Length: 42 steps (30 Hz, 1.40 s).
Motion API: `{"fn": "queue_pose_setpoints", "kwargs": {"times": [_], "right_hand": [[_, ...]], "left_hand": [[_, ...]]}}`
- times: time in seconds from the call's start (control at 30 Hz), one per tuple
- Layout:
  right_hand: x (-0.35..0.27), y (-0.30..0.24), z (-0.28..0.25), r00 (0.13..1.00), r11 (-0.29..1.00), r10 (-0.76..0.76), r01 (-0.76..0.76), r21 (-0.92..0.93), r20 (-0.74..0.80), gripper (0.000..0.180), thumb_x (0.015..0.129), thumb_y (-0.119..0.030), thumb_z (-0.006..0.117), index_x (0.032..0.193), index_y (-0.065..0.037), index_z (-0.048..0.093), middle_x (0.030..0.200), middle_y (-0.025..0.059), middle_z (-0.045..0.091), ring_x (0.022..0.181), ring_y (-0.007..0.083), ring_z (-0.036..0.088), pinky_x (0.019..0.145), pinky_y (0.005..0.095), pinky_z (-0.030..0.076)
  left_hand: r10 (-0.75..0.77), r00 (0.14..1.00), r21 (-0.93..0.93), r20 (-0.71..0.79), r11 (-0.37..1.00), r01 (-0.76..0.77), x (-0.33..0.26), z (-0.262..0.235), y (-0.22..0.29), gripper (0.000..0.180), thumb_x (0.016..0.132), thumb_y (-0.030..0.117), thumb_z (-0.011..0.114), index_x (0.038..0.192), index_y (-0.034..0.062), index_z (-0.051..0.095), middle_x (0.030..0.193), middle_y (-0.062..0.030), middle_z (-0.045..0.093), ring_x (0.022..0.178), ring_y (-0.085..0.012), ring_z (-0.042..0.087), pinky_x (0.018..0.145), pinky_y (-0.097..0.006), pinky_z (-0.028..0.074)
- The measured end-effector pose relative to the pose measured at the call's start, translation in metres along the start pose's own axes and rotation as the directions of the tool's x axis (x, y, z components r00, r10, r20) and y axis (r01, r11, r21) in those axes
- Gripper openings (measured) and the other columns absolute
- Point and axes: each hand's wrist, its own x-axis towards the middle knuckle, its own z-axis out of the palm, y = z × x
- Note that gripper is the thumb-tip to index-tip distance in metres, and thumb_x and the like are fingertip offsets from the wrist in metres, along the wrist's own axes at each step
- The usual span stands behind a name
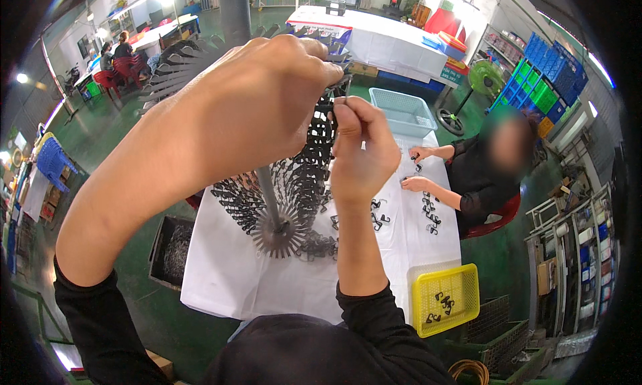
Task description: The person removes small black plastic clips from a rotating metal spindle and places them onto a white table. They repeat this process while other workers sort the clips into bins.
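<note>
A grey pole carries toothed discs; the upper disc fans out behind my left hand, and the lower disc is near the table. Rows of small black hook-shaped parts hang between them. My left hand is raised across the upper disc, its fingers curled at the right edge; anything in its grip is hidden. Just below, my right hand pinches a small black hook beside the hanging rows. More loose black hooks lie on the white-covered table.
Across the table's right side a co-worker's hands handle black hooks. A light blue basket stands at the far end. A yellow basket with several hooks is near right. A dark crate sits left of the table.
</note>
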Motion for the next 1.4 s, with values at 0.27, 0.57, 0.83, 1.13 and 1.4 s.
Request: {"fn": "queue_pose_setpoints", "kwargs": {"times": [0.27,0.57,0.83,1.13,1.4], "right_hand": [[0.014,0.027,-0.059,0.947,0.934,0.308,-0.319,0.160,0.092,0.012,0.091,-0.011,0.067,0.096,-0.001,0.068,0.075,0.0033,0.068,0.052,0.0012,0.045,0.046,0.0175,0.033],[0.034,0.195,-0.110,0.865,0.800,0.457,-0.298,-0.520,0.206,0.023,0.088,-0.021,0.071,0.104,-0.006,0.067,0.086,0.0066,0.072,0.059,0.0121,0.057,0.056,0.0274,0.046],[0.024,0.089,-0.059,0.990,0.907,-0.056,0.104,-0.407,0.128,0.029,0.086,-0.023,0.070,0.109,-0.007,0.064,0.094,0.0084,0.066,0.068,0.0219,0.062,0.065,0.0351,0.049],[0.009,-0.009,0.007,0.856,0.697,-0.478,0.507,-0.506,0.199,0.012,0.084,-0.016,0.071,0.094,-0.011,0.069,0.076,0.0038,0.066,0.056,0.0199,0.060,0.052,0.0266,0.045],[0.011,0.014,-0.035,0.910,0.896,0.233,-0.338,0.288,0.344,0.012,0.091,-0.010,0.065,0.096,0.000,0.071,0.078,0.0048,0.070,0.050,0.0007,0.046,0.044,0.0154,0.029]], "left_hand": [[0.044,0.999,-0.035,0.031,0.998,-0.043,-0.008,-0.001,-0.014,0.047,0.076,-0.011,0.060,0.122,-0.0004,0.061,0.124,-0.0215,0.060,0.112,-0.0384,0.059,0.095,-0.041,0.049],[0.003,0.985,-0.132,0.171,0.991,0.020,-0.014,-0.024,-0.005,0.049,0.079,-0.002,0.065,0.127,-0.0007,0.054,0.127,-0.0227,0.057,0.122,-0.0403,0.052,0.103,-0.044,0.042],[-0.096,0.987,0.052,0.128,0.995,0.090,-0.015,-0.013,-0.006,0.047,0.080,0.010,0.071,0.124,-0.0006,0.057,0.124,-0.0206,0.059,0.117,-0.0392,0.054,0.100,-0.042,0.043],[0.045,0.992,0.119,0.121,0.991,-0.060,0.011,-0.026,0.018,0.046,0.079,-0.002,0.066,0.124,0.0024,0.059,0.137,-0.0187,0.051,0.122,-0.0368,0.052,0.101,-0.042,0.043],[-0.140,0.978,0.226,0.156,0.969,0.103,-0.016,-0.024,0.036,0.031,0.087,0.006,0.057,0.114,-0.0061,0.063,0.124,-0.0219,0.057,0.116,-0.0325,0.057,0.101,-0.039,0.045]]}}
